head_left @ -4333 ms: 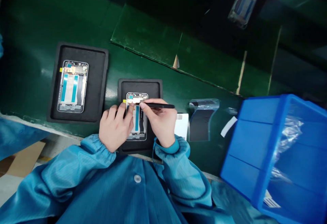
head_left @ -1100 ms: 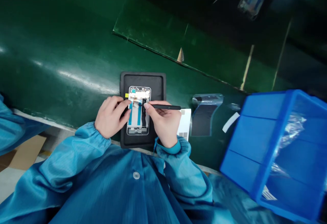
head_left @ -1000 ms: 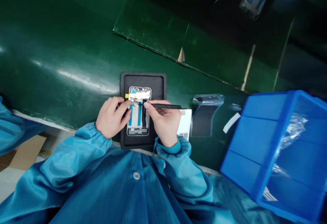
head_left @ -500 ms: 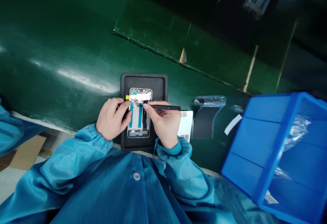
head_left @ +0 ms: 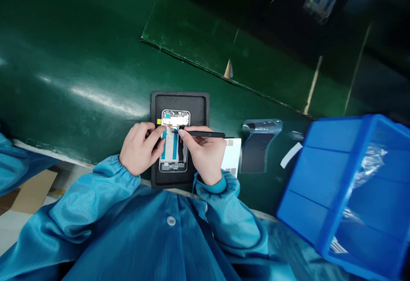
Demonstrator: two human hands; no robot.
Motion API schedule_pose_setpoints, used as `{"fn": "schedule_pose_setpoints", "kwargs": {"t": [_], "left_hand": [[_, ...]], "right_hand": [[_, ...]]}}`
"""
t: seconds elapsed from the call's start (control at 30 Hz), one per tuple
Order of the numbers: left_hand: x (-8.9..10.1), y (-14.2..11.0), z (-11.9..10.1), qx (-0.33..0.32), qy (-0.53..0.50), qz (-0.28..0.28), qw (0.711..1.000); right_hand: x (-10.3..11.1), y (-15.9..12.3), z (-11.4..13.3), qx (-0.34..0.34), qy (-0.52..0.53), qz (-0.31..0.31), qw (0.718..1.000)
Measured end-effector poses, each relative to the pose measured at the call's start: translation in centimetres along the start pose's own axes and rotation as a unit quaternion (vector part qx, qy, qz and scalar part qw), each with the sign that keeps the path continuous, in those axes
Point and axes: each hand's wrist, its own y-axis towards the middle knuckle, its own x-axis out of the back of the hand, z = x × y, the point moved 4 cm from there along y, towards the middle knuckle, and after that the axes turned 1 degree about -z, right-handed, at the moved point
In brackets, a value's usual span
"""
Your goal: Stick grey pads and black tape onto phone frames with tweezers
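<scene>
An opened smartphone (head_left: 169, 142) lies in a black tray (head_left: 179, 182), its circuit board at the far end and blue strips over its middle. My left hand (head_left: 138, 147) is at the phone's left side, fingers bent, with the thumb and index finger pressed against its edge. Between the thumb and fingers of my right hand (head_left: 208, 153) are slim black tweezers (head_left: 206, 134). Their thin tip points left over the phone, just below the board. A small yellow tab (head_left: 159, 121) sticks out at the phone's upper left. Whatever the tip touches is too small to make out.
Right of the tray lie a white card (head_left: 233, 157), a dark film sheet (head_left: 254, 153) and a white strip (head_left: 291, 155). A blue bin (head_left: 307, 174) with clear plastic inside stands at the right. Beyond, a raised green sheet edge (head_left: 192, 62) crosses the table. Another person's sleeve (head_left: 13, 161) is at far left.
Both hands, the tweezers and the phone keep nearly the same places. The whole view has shifted only slightly.
</scene>
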Motion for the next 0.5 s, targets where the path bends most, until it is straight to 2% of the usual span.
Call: {"fn": "schedule_pose_setpoints", "kwargs": {"t": [0.23,0.5], "left_hand": [[0.0,0.2,-0.1,-0.027,0.017,0.023,0.999],[0.7,0.8,-1.2,-0.08,0.129,0.053,0.987]], "right_hand": [[0.0,0.0,-0.1,0.001,-0.006,0.0,1.0],[0.2,0.0,0.3,-0.003,0.002,-0.007,1.0]]}}
